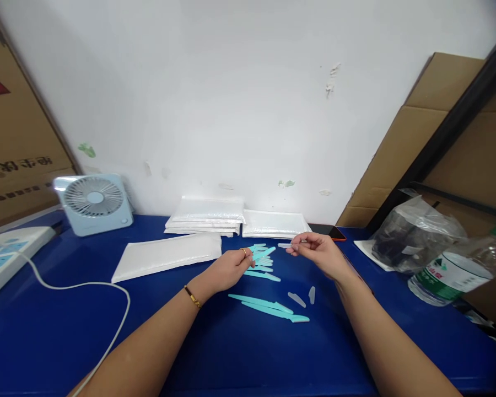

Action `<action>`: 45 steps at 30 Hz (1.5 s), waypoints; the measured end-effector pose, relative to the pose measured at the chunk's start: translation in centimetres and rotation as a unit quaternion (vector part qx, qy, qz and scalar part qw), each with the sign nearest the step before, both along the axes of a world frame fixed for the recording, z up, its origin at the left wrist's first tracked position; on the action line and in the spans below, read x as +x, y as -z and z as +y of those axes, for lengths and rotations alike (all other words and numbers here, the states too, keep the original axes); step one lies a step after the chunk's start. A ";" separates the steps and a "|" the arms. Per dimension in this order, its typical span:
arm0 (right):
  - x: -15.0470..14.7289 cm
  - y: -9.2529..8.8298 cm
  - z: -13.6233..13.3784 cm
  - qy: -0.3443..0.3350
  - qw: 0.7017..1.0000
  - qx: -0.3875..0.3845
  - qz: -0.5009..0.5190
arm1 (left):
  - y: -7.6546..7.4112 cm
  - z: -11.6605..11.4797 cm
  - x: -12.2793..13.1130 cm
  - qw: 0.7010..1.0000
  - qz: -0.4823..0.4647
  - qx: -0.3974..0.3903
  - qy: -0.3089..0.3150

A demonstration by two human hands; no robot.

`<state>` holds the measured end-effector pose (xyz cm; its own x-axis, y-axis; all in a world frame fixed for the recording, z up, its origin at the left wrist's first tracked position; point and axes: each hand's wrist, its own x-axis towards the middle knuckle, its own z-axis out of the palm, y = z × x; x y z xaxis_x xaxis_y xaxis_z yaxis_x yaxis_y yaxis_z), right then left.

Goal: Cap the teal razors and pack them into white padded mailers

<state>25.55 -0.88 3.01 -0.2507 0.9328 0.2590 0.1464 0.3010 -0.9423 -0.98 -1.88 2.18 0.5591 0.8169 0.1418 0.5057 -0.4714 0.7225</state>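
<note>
"While the blue-green razor (pixel 267 252) sits raised in the left hand (pixel 230 270), head towards the right hand (pixel 320 251), what are the fingers doing?"

"On the left, thumb and fingers are clamped on the razor's handle. On the right, thumb and fingertips are pinched together on a small clear cap (pixel 284 245), near the razor's head and, as far as I can see, not touching it."

"So what might go wrong?"

"Poor alignment, I'd say. Both pieces are slim, so if either tilts, the cap could skid along the edge and a fingertip could meet it. I can't make out whether the blade is bare."

"And close around them?"

"A pile of razors (pixel 262 269) lies just beyond the left fingers, partly hidden; a careless dip could brush their heads. Nearer the person, two more razors (pixel 259 301) lie beside two loose caps (pixel 296 299). Those look light, so a low right wrist could sweep them off across the desk (pixel 215 358)."

"Further out?"

"A white envelope (pixel 165 256) lies behind the left hand, and a slipped razor might nick it. The cable (pixel 126 309) runs by the left forearm (pixel 161 331); if it snagged, the grip could jerk. The bottle (pixel 450 275), well apart at the right, seems a small worry."
</note>
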 end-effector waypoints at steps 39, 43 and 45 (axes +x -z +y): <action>-1.4 -1.2 -2.7 -0.187 0.916 0.015 -0.355 | -0.2 -0.1 -0.3 0.995 0.101 0.020 0.005; -1.0 -1.4 -1.9 -0.114 0.975 -0.035 -0.187 | 0.0 0.1 -0.3 0.997 0.066 0.010 0.030; -1.1 -1.3 -1.5 -0.075 0.990 -0.045 -0.106 | 0.0 0.1 -0.3 0.998 0.061 0.003 0.023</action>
